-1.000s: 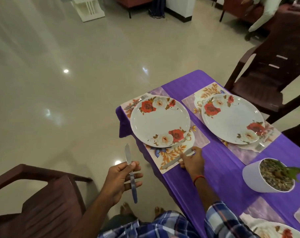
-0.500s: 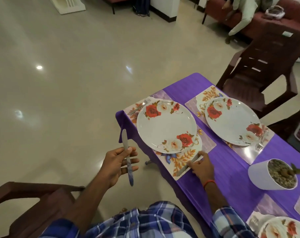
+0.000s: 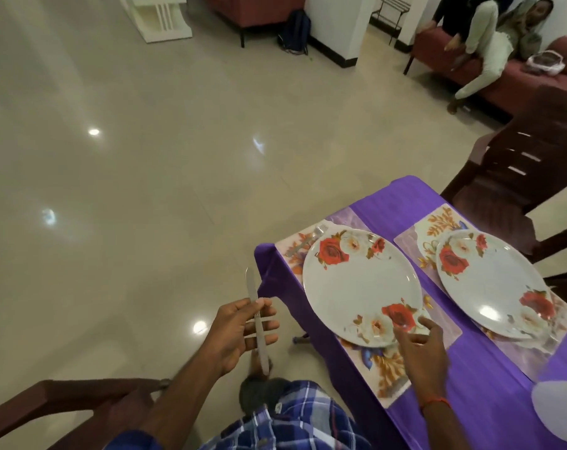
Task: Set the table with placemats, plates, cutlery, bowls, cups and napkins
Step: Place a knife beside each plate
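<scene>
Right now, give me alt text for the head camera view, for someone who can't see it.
A person's left hand holds a knife beside a purple-clothed table while the right hand reaches to the rim of the near plate. That plate and a second plate each sit on a floral placemat.

The left grip (image 3: 239, 329) is pinching a knife (image 3: 262, 347) between thumb and fingers, palm up; the right grip (image 3: 420, 349) is hovering, fingers loosely spread, forearm outstretched.
</scene>
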A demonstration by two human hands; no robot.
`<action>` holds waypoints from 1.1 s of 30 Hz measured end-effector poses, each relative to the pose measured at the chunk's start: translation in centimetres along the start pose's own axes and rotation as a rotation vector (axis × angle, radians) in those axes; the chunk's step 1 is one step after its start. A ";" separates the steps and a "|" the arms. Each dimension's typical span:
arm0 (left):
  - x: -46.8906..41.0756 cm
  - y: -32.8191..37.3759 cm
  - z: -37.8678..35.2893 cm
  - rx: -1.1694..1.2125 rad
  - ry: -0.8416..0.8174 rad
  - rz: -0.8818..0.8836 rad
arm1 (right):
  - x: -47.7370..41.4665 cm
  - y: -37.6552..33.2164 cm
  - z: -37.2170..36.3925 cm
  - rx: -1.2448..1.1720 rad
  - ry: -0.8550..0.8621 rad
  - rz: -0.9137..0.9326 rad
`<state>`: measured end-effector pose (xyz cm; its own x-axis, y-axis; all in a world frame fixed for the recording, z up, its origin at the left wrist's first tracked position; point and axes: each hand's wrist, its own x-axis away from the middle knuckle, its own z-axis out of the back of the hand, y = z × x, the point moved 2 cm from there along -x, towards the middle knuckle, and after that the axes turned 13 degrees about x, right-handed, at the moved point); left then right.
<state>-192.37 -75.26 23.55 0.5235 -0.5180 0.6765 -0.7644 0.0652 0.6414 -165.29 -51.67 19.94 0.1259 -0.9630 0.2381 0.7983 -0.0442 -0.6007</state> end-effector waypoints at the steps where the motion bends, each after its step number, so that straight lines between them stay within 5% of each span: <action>1: -1.0 0.9 0.1 -0.008 -0.003 0.003 | -0.2 -2.4 -0.7 -0.038 0.004 0.054; 8: -6.1 9.8 -1.0 -0.085 -0.065 0.000 | -2.5 -20.5 -8.3 -0.178 -0.221 0.321; 18: -11.2 20.0 -0.6 -0.058 -0.140 -0.066 | -1.2 -38.9 -18.6 -0.261 -0.837 0.475; 23: -16.1 24.5 1.1 -0.083 -0.181 -0.020 | -2.6 -43.5 -22.8 -0.306 -0.790 0.440; 33: -27.4 39.0 3.0 -0.216 -0.392 0.039 | -7.9 -53.8 -27.3 -0.631 -0.385 0.200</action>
<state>-237.63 -61.12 28.98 0.2822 -0.7929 0.5401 -0.6625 0.2461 0.7075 -225.37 -48.98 29.55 0.5216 -0.8130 0.2588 0.2651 -0.1338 -0.9549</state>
